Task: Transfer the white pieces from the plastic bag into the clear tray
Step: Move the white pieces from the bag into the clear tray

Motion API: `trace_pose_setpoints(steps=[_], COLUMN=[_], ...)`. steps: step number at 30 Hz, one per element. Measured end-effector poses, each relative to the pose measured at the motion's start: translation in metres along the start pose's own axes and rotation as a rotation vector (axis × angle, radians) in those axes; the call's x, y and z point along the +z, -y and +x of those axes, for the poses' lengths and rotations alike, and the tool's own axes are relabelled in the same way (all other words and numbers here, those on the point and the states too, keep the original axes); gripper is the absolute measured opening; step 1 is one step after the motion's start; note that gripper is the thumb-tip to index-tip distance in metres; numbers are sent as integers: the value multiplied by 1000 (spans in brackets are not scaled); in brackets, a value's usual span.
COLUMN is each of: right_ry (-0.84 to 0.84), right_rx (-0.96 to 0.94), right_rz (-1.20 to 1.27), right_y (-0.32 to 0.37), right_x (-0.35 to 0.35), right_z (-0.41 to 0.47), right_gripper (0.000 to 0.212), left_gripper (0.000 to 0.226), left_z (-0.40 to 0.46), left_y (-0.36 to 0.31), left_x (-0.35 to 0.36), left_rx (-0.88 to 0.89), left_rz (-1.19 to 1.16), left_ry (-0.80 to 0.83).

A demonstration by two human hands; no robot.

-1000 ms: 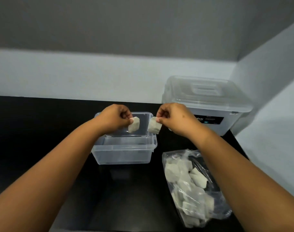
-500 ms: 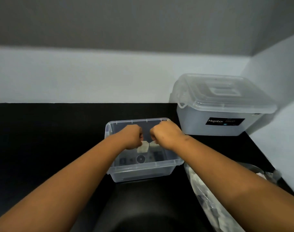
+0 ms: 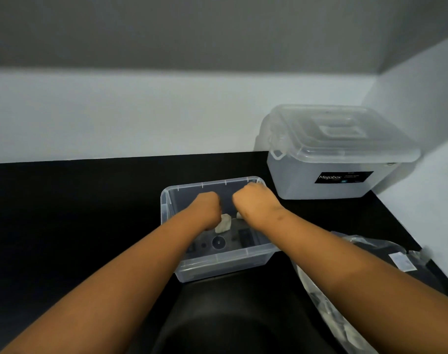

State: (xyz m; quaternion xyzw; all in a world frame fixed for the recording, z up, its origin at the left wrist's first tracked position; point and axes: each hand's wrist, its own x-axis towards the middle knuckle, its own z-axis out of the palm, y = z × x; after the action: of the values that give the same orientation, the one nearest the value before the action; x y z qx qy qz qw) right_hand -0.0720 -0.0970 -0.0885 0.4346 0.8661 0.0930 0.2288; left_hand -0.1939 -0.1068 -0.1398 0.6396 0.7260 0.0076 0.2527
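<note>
The clear tray (image 3: pixel 166 200) sits on the black table in the middle of the head view. Both my hands reach down into it. My left hand (image 3: pixel 206 208) holds a white piece (image 3: pixel 223 223) low inside the tray, near its floor. My right hand (image 3: pixel 256 203) holds a second white piece (image 3: pixel 239 215), of which only a small edge shows under the fingers. The plastic bag (image 3: pixel 327 310) with more white pieces lies at the lower right, mostly hidden behind my right forearm.
A large clear lidded storage box (image 3: pixel 338 152) labelled Megabox stands at the back right against the wall corner. White walls bound the table at the back and right. A dark rounded shape (image 3: pixel 230 315) lies at the near edge below the tray.
Both hands have gone from above the tray's rim down into it, carrying one white piece each. The view has tilted up and left, pushing the bag toward the lower right edge.
</note>
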Motion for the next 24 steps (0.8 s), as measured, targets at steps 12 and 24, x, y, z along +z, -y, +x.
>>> trace_pose_setpoints(steps=[12, 24], right_ry=[-426, -389], right_rx=[148, 153], right_rz=[605, 816], right_y=[-44, -88], right_x=[16, 65], right_z=[-85, -131], right_gripper=[18, 15], left_gripper=[16, 16], left_z=[5, 0], left_y=[-21, -23], left_x=[8, 10], left_rx=[77, -59], left_rz=[-5, 38], left_ry=[-64, -124])
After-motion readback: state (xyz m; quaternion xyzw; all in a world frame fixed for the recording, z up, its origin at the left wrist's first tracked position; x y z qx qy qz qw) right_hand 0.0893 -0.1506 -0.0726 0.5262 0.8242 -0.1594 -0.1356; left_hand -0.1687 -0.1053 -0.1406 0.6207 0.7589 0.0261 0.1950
